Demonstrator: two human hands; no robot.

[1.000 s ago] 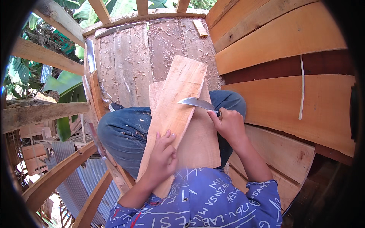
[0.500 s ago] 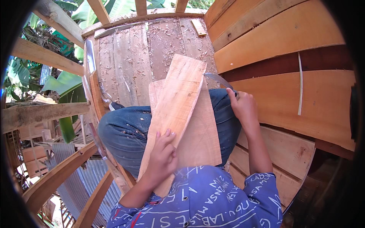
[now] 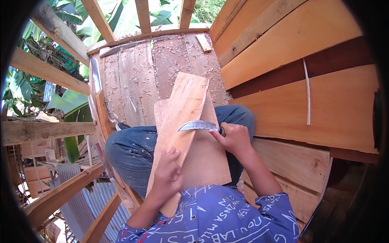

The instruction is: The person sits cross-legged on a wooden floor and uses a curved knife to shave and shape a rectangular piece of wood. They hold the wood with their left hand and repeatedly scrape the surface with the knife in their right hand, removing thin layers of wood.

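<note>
A long light-brown plank (image 3: 183,101) lies slantwise over a wider board (image 3: 210,162), which rests across my lap. My left hand (image 3: 167,176) grips the near part of the plank, its fingers bent over the top face and left of the wider board's bare area. In my right hand (image 3: 235,139) is a curved knife (image 3: 198,125), held by its dark handle. The blade points left and spans the plank's right edge, its tip over the top face. Whether the blade touches the wood I cannot tell.
Wood shavings cover the plank floor (image 3: 139,73) ahead. A small wood offcut (image 3: 204,43) and a long metal blade-like strip (image 3: 133,45) lie at the far end. A board wall (image 3: 324,101) rises on the right; open wooden rails (image 3: 48,131) stand on the left.
My right hand has brought the knife from beyond the plank's far right edge back toward me, and the blade now lies across it. The left hand stays on the plank.
</note>
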